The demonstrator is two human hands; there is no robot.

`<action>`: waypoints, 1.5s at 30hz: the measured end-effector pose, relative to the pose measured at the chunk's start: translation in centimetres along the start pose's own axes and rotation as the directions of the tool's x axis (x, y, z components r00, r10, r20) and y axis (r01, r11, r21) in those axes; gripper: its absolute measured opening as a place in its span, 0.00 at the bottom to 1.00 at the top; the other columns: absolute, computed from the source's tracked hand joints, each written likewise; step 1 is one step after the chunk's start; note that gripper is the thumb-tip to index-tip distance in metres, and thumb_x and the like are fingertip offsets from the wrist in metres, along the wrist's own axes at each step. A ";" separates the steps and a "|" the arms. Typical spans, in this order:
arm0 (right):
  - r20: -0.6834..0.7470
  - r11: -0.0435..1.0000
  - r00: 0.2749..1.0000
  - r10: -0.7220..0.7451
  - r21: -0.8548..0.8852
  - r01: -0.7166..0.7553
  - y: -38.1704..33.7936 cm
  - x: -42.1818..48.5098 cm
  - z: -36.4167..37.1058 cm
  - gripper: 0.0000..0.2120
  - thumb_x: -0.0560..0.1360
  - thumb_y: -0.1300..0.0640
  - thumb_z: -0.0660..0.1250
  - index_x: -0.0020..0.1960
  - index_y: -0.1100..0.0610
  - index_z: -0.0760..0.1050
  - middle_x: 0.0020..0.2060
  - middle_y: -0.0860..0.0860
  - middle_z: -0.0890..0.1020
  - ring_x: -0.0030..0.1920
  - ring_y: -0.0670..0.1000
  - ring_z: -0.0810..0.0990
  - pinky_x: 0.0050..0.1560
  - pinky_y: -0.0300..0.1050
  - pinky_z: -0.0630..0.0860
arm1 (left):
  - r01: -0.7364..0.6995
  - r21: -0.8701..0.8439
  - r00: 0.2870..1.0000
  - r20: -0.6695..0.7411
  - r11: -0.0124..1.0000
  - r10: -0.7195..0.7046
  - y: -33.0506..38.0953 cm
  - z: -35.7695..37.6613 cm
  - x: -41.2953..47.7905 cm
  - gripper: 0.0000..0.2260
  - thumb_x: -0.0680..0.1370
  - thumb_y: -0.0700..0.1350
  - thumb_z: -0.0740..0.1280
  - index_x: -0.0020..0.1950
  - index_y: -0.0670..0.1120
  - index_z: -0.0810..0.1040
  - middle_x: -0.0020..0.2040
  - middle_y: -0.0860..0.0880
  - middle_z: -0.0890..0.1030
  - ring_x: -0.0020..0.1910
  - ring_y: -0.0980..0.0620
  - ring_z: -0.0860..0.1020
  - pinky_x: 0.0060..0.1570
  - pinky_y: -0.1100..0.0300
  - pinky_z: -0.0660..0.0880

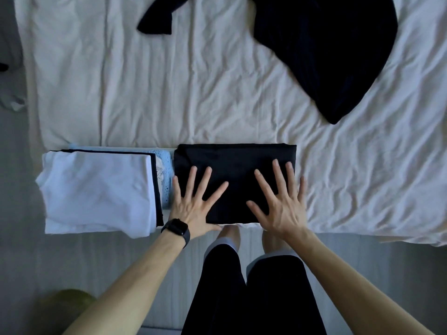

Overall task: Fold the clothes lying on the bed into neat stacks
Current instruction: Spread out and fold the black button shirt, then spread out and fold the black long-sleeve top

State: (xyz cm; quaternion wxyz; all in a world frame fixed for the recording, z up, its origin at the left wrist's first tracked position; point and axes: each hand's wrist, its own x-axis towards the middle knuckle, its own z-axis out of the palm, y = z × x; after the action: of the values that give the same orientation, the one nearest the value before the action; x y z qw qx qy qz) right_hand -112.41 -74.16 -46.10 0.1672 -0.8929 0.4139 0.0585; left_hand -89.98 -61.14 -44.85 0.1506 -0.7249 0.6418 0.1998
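Observation:
A black garment folded into a rectangle (234, 160) lies at the bed's near edge. My left hand (196, 204), with a dark watch on its wrist, rests flat on its left part, fingers spread. My right hand (280, 201) lies flat on its right part, fingers spread too. Left of it sits a stack of folded clothes (96, 192): white on top, a dark layer and a light blue one beneath. An unfolded black garment (329, 49) lies spread at the far right of the bed, with one part (157, 18) reaching to the upper middle.
The bed carries a wrinkled white sheet (169, 93). Its left edge borders grey floor, where a pale crumpled item (12, 102) lies. My legs in dark shorts (251, 291) stand against the bed's near edge. A yellowish round object (65, 301) is at the bottom left.

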 end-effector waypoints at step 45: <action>-0.218 0.903 0.893 0.393 0.273 -0.331 -14.3 -15.4 -24.6 0.16 0.84 0.53 0.60 0.70 0.50 0.77 0.67 0.44 0.79 0.76 0.52 0.67 0.73 0.49 0.68 | -0.053 -0.311 0.991 -0.137 0.949 0.010 -3.9 -22.3 -10.7 0.19 0.81 0.50 0.58 0.73 0.52 0.70 0.71 0.52 0.70 0.68 0.49 0.70 0.66 0.54 0.67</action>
State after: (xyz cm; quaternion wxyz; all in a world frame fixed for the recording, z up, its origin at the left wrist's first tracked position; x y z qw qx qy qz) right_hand -112.45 -63.03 -15.70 0.1971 -0.7738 0.5966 -0.0805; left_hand -85.03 -61.91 -20.34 -0.0133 -0.7409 0.6221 0.2530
